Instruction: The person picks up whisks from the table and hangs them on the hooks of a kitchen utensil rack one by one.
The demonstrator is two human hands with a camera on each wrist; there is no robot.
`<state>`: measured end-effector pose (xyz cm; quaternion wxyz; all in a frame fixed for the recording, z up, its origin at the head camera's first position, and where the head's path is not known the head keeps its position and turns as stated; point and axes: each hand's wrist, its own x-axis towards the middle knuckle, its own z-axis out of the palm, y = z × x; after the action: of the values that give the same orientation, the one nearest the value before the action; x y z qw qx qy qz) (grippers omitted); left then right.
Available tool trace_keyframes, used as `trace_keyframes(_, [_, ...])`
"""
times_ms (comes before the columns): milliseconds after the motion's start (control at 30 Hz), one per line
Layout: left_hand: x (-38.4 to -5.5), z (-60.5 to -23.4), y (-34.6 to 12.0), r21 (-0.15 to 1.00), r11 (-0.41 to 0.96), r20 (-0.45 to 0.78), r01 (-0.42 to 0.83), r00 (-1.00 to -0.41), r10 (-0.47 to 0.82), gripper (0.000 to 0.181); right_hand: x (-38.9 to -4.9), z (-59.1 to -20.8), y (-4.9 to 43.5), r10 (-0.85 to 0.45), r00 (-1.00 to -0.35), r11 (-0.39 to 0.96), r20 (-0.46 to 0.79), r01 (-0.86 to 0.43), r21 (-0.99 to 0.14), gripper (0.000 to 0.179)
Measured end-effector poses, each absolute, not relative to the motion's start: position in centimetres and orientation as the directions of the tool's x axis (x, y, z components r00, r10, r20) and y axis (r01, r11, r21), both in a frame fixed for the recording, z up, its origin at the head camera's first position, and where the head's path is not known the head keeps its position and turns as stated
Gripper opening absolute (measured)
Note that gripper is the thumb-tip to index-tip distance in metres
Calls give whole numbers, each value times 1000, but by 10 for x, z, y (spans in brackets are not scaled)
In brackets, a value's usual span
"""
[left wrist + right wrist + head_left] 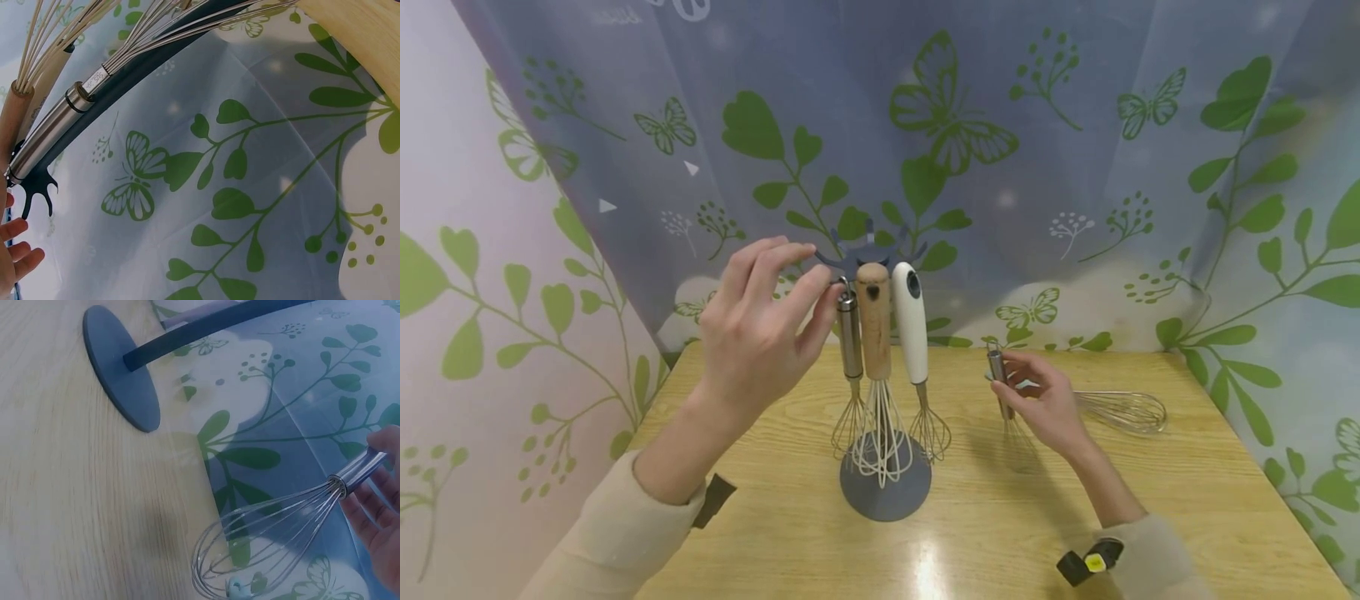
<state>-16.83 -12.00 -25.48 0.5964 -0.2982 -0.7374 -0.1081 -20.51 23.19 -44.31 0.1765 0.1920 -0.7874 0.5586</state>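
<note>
A dark grey stand with a round base and curved hooks carries several hanging whisks. My left hand pinches the top loop of a steel-handled whisk at the stand's left side. Beside it hang a wooden-handled whisk and a white-handled whisk. In the left wrist view, the steel handle ends near my fingertips. My right hand holds another steel whisk by its handle, wires downward. Its wire loops show in the right wrist view, with a small light-blue piece among them.
Behind my right hand, a whisk lies on the wooden table, its handle mostly hidden. A patterned curtain with green leaves and butterflies stands along the table's back edge.
</note>
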Motion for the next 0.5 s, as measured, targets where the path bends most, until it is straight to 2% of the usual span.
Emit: trace_keyframes(500, [-168,-254,-120,-200,797,940,570,-117,320,14,-200,-438,219,-71,-842,227,535,-536,-813,39])
